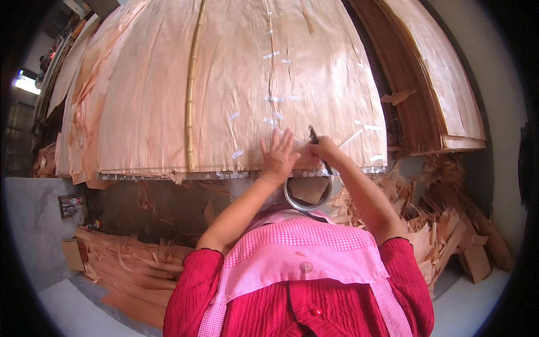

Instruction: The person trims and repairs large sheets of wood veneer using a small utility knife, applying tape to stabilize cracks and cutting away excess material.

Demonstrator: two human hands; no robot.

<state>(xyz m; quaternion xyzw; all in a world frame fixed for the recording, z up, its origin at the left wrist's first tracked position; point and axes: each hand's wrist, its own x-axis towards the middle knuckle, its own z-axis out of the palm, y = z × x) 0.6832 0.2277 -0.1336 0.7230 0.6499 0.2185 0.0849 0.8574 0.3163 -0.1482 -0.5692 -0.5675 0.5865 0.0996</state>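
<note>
A large wood veneer sheet (pixel 147 105) lies before me on top of a stack, with short strips of white tape (pixel 274 99) stuck along its cracks. My left hand (pixel 280 156) rests on the sheet near its front edge, its fingers spread and nothing seen in it. Just to the right, my right hand (pixel 323 149) is closed around a dark, slim tool, perhaps a knife (pixel 312 132), whose exact kind I cannot tell. Below the hands, at the table edge, is a round metal-rimmed container or ring (pixel 307 206). A jointed bamboo stick (pixel 190 97) lies lengthwise on the veneer, left of the hands.
Another thick veneer stack (pixel 446 84) stands at the right, near the wall. Torn veneer scraps (pixel 438 236) are heaped below it, and more veneer pieces (pixel 130 261) lie at the lower left. A cardboard box (pixel 73 255) is by the left wall.
</note>
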